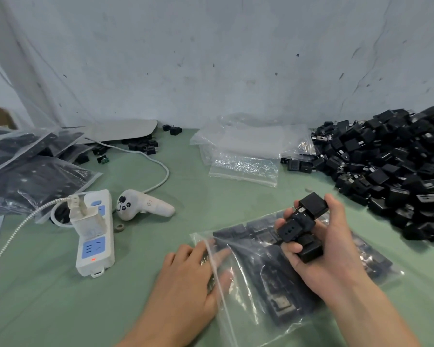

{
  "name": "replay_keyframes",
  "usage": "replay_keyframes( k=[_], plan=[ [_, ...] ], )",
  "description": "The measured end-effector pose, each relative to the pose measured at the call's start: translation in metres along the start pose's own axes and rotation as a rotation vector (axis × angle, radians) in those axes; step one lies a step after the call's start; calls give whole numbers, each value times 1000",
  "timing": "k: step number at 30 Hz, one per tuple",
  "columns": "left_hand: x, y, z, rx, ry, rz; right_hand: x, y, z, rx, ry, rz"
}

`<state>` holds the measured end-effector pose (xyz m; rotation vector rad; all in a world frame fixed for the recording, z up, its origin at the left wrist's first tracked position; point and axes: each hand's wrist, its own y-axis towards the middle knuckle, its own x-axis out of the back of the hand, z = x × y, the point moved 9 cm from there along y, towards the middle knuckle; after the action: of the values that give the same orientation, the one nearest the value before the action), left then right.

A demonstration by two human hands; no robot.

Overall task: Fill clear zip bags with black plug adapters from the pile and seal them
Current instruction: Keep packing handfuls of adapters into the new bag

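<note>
Several bags done: filled bags (23,169) lie heaped at the far left of the bench (48,309), dark with adapters. Whether each is zipped cannot be told.
Bag being filled: the current bag (273,296) lies flat near the front edge, under and between the two hands. It already holds rows of adapters, and its mouth faces left and is not sealed.
Left hand: the left hand (186,279) rests flat at the bag's mouth with fingers straight. The fingertips show through the plastic as if slipped inside the opening, and it grips nothing.
Right hand: the right hand (328,251) hovers over the bag, its fingers curled round the held adapters (300,229), a short stack.
Supply: the pile (386,171) of black plug adapters on the right is large. Empty bags (243,149) are stacked at the back, just beside it.
Step judged: loading the held stack into the open bag.
Left to do: probably top up this bag and press its zip closed. Going by the size of the pile, many more bags would follow.
Strays: loose adapters (145,146) sit at the back left.
Other items: a power strip (95,236) and a white controller (140,204) sit left of the work.
</note>
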<state>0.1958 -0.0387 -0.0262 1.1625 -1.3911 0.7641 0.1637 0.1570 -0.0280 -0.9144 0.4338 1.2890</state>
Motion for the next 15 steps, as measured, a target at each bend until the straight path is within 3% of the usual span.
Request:
replay_keyframes(
  k=[3, 9, 11, 13, 15],
  plan=[
    [9, -8, 11, 1, -182, -57, -2, -2, -2, 2, -14, -7],
    [59, -26, 39, 209, -589, -473, -15, -14, -4, 61, -62, 28],
    [62, -19, 21, 188, -831, -446, -23, -20, -6, 104, -107, 42],
    [56, -9, -5, 155, -1039, -319, -31, -25, -11, 139, -167, 39],
    [47, -3, -28, 110, -1088, -217, -36, -28, -21, 145, -246, 26]
  ],
)
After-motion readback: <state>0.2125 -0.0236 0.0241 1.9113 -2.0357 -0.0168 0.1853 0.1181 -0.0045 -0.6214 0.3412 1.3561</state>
